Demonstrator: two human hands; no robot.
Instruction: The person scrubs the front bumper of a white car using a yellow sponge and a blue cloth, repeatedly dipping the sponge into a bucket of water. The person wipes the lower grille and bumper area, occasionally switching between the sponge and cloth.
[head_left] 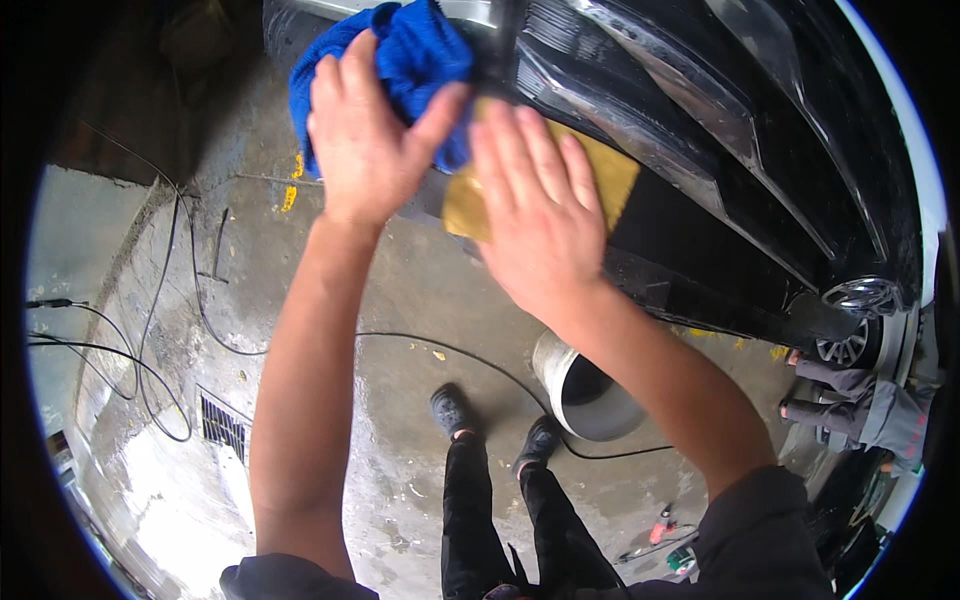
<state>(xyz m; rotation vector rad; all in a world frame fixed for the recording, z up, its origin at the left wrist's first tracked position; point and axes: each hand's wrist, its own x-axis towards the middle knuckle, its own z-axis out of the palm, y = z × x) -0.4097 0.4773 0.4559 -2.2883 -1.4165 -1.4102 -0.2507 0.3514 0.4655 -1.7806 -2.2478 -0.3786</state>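
Observation:
A bunched blue towel (430, 50) rests against the upper edge of a black car's side (725, 232). My left hand (362, 150) grips it from above, fingers bent over the folds and thumb set apart. Close on its right, my right hand (545, 215) lies flat with fingers stretched out over a yellow-gold cloth (618, 178). That cloth is spread against the dark lower panel of the car, and its far corner is covered by the fingers. Both hands are slightly blurred.
A pale bucket (548, 368) stands on its own below my right forearm. A black hose (450, 348) winds across the concrete floor past my feet, near a drain grate (222, 425). At the far right is another person (890, 415); a red tool (661, 524) lies below.

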